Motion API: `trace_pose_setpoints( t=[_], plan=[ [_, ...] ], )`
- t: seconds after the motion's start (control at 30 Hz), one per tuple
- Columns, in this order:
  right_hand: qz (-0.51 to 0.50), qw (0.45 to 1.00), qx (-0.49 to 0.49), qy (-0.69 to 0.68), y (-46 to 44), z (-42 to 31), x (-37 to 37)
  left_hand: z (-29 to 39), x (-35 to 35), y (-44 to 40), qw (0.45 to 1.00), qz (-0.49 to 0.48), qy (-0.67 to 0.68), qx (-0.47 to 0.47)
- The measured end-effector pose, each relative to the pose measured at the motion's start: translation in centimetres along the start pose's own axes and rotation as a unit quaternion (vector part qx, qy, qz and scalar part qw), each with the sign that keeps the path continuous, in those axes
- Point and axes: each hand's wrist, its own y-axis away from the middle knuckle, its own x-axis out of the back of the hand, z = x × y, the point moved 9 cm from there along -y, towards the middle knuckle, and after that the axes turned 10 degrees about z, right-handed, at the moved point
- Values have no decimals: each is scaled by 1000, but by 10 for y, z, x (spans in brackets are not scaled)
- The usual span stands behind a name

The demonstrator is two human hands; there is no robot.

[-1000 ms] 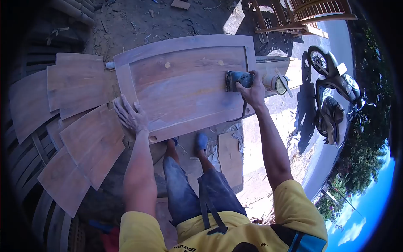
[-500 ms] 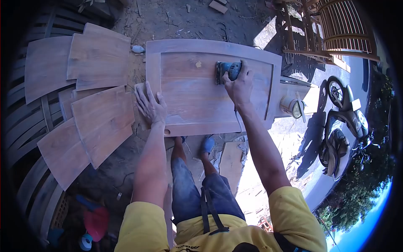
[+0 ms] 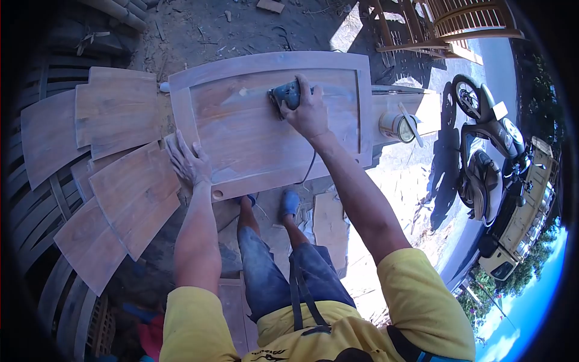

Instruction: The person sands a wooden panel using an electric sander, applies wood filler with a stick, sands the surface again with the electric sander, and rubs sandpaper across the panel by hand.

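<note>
A wooden cabinet door (image 3: pixel 253 136) with a raised frame and a recessed centre panel lies flat in front of me. My right hand (image 3: pixel 309 111) is wrapped round a blue electric sander (image 3: pixel 287 93), which rests on the recessed panel, above its middle. A dark cord (image 3: pixel 310 168) hangs from beneath my right wrist over the door's near edge. At the door's left end, my left hand (image 3: pixel 192 161) lies with its fingers stretched out across the frame edge. A round hole (image 3: pixel 217 194) shows in the near left corner.
Several loose wooden panels (image 3: pixel 129 196) lie overlapped on slats at the left. A paint can (image 3: pixel 395 127) with a stick across it stands to the right of the door. Farther right are a wooden railing piece (image 3: pixel 464 27), a parked motorcycle (image 3: pixel 488 151) and a truck (image 3: pixel 525 217).
My view has turned, so the door and panels sit farther left and a truck now shows at right. The sander has turned slightly on the panel; my left hand stays at the door's edge.
</note>
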Motion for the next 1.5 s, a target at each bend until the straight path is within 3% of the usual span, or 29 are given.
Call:
trace_pose_setpoints(
  t=[0.07,0.23,0.33,0.37,0.47,0.6,0.77,0.8,0.87,1.0,1.13,1.27,1.4,1.5],
  plan=[
    [62,997,14,32,-14,47,32,-1,0,-1,1000,-1,-3,3],
    [109,984,-84,111,-32,129,78,-1,-1,1,1000,7,-15,4],
    [53,989,-109,84,-17,94,64,4,3,-1,999,14,-32,-9],
    [82,993,-51,71,-7,79,49,7,3,-2,999,16,-28,-11],
    [11,1000,-1,-4,16,16,18,4,5,1,1000,5,-27,-9],
    [-56,998,22,-3,20,14,13,4,1,-2,1000,11,1,-17],
    [86,994,-30,64,-11,120,73,3,2,0,1000,17,-19,-9],
    [80,994,-28,64,-16,128,76,2,1,0,1000,15,-23,-4],
    [77,987,-112,90,-16,152,81,4,1,1,1000,19,-23,-8],
    [127,990,-15,67,-9,75,53,-1,2,-2,1000,19,-21,1],
    [28,998,-46,11,6,-26,-14,0,1,1,1000,15,-26,-4],
    [-17,998,10,-62,27,-126,-75,-4,5,0,1000,16,-3,4],
    [-30,994,86,-68,32,-151,-79,-4,5,-3,999,30,27,-12],
    [-28,999,4,-37,21,-98,-55,-4,3,-1,999,18,29,6]
  ],
)
